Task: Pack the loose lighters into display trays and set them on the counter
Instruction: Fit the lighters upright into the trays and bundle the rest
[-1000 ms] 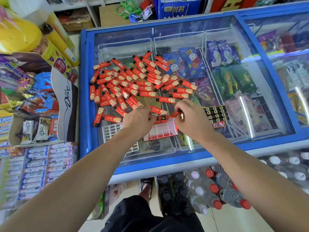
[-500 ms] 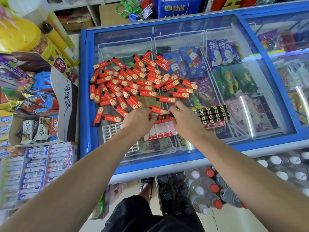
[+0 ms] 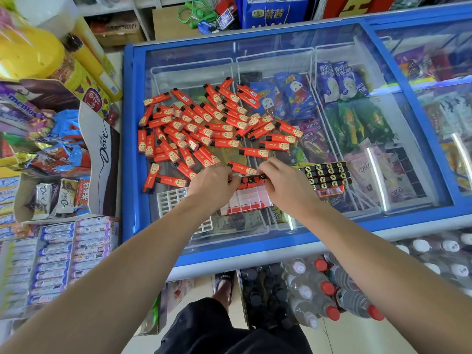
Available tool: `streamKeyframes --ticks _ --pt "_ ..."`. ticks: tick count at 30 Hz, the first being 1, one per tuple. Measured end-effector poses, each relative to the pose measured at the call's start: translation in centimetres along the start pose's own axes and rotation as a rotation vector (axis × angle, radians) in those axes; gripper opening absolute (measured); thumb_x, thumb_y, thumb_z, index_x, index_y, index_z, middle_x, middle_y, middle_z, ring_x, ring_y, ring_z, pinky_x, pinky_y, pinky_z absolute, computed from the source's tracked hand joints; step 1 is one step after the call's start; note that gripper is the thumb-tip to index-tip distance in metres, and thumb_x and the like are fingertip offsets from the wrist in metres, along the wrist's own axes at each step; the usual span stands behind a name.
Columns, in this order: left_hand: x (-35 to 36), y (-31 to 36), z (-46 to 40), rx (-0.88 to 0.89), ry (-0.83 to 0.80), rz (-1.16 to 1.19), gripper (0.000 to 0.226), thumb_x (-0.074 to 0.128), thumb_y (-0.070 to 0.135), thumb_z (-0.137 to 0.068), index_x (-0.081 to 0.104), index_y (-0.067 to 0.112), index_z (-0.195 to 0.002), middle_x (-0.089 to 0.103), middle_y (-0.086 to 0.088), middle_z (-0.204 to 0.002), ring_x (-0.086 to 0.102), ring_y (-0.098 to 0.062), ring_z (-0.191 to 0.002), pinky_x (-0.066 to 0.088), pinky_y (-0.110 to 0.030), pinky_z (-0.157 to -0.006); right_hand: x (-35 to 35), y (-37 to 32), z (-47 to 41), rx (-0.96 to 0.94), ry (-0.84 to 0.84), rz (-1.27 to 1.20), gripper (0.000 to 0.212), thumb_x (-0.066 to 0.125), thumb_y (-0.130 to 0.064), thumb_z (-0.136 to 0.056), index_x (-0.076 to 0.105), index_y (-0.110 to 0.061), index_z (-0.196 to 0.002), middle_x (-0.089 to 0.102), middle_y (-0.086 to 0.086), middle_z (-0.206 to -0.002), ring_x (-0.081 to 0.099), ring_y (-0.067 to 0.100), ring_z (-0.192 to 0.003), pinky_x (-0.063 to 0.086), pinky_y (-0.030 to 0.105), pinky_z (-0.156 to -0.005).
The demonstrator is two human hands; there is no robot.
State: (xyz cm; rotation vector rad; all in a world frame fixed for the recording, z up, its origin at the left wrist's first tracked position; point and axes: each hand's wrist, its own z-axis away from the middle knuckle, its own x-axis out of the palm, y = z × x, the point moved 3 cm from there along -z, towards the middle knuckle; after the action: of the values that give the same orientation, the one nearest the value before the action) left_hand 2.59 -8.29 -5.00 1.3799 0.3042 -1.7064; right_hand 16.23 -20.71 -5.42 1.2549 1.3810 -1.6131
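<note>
1. On the glass lid of the blue freezer (image 3: 129,149), which serves as our worktop, a big heap of loose red lighters (image 3: 204,129) lies scattered toward the far left.
2. We see a clear tray (image 3: 251,200) with a red base sitting at the near edge of the heap, its front compartments showing through, and a short row of lighters (image 3: 251,180) standing along its back edge.
3. Our left hand (image 3: 212,185) has its fingers curled onto the left end of that row, and our right hand (image 3: 283,183) pinches the right end, so both grips are narrow and closed on the standing lighters.
4. One loose lighter (image 3: 241,167) lies just beyond our fingertips, nearly touching them.
5. Just to the right of our right hand rests a full tray (image 3: 325,176), its black lighter tops showing in neat rows.
6. A white grid tray (image 3: 169,200) lies flat to the left, partly hidden under our left forearm.
7. Beneath the glass we see packets of ice cream (image 3: 339,80) in wire baskets.
8. Candy boxes (image 3: 63,175) crowd the shelf on our left, and water bottles (image 3: 329,290) stand on the floor below the freezer.
</note>
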Motion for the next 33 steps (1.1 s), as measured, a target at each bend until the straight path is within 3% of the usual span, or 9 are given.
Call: streamKeyframes --ticks 4,8,14,19,22,25,29,33 --pt "0.1 0.0 0.0 -0.001 -0.004 0.009 0.036 0.047 0.044 -0.104 0.066 0.014 -0.101 0.068 -0.008 -0.091 0.065 -0.028 -0.078 0.056 -0.037 -0.067 0.1 0.3 0.3 -0.036 -0.003 0.011 0.023 0.069 0.001 -0.084 0.065 -0.011 -0.104 0.060 0.000 -0.100 0.060 0.021 -0.061 0.033 0.023 -0.048" --pt "0.0 0.1 0.0 -0.009 0.002 0.019 0.036 0.048 0.045 -0.104 0.067 0.015 -0.102 0.069 -0.007 -0.092 0.065 -0.028 -0.079 0.057 -0.038 -0.069 0.4 -0.1 0.6 -0.049 -0.011 0.041 0.020 0.072 -0.001 -0.086 0.063 -0.007 -0.103 0.055 0.006 -0.102 0.051 0.019 -0.050 0.039 0.025 -0.041" --pt "0.0 0.0 0.2 -0.018 -0.008 0.034 0.036 0.049 0.045 -0.103 0.068 0.015 -0.103 0.070 -0.006 -0.093 0.066 -0.026 -0.080 0.058 -0.039 -0.071 0.6 -0.2 0.6 -0.040 0.047 0.065 0.018 0.077 -0.003 -0.083 0.066 -0.006 -0.097 0.053 0.006 -0.097 0.043 0.011 -0.050 0.029 0.016 -0.042" --pt "0.0 0.1 0.3 -0.020 -0.016 0.025 0.036 0.049 0.045 -0.104 0.066 0.014 -0.103 0.069 -0.007 -0.093 0.065 -0.027 -0.081 0.057 -0.037 -0.069 0.7 0.3 0.9 -0.050 0.112 0.070 0.014 0.078 -0.003 -0.083 0.068 -0.005 -0.092 0.054 0.005 -0.092 0.045 0.011 -0.060 0.046 0.024 -0.045" --pt "0.1 0.1 0.2 -0.018 -0.015 0.032 0.035 0.049 0.045 -0.104 0.066 0.015 -0.102 0.068 -0.006 -0.092 0.066 -0.026 -0.080 0.056 -0.036 -0.067 0.6 0.3 0.7 -0.035 0.105 0.054 0.012 0.075 -0.002 -0.083 0.067 -0.006 -0.091 0.054 0.005 -0.093 0.053 0.013 -0.064 0.042 0.022 -0.049" --pt "0.1 -0.3 0.0 -0.020 -0.018 0.075 0.037 0.047 0.048 -0.104 0.065 0.016 -0.097 0.067 -0.005 -0.086 0.065 -0.027 -0.076 0.057 -0.038 -0.068 0.3 0.1 0.1 0.002 0.145 0.006 0.011 0.068 -0.001 -0.082 0.064 -0.008 -0.089 0.055 0.003 -0.091 0.045 0.011 -0.063 0.035 0.022 -0.050" --pt "-0.8 -1.5 -0.4 -0.019 0.017 0.134 0.043 0.040 0.047 -0.107 0.057 0.015 -0.084 0.061 -0.005 -0.077 0.063 -0.029 -0.071 0.053 -0.038 -0.063 -0.3 -0.8 -1.4 0.078 0.207 -0.124 0.007 0.060 -0.005 -0.090 0.059 -0.009 -0.096 0.058 0.004 -0.093 0.057 0.019 -0.067 0.044 0.028 -0.051" --pt "-2.2 -4.4 -1.5 -0.086 0.063 0.090 0.033 0.043 0.042 -0.106 0.056 0.013 -0.102 0.065 -0.011 -0.095 0.063 -0.031 -0.080 0.053 -0.040 -0.067 0.1 -1.2 -4.4 0.203 0.115 -0.239 0.019 0.062 -0.014 -0.095 0.062 -0.009 -0.113 0.060 0.003 -0.101 0.061 0.021 -0.087 0.051 0.035 -0.068"
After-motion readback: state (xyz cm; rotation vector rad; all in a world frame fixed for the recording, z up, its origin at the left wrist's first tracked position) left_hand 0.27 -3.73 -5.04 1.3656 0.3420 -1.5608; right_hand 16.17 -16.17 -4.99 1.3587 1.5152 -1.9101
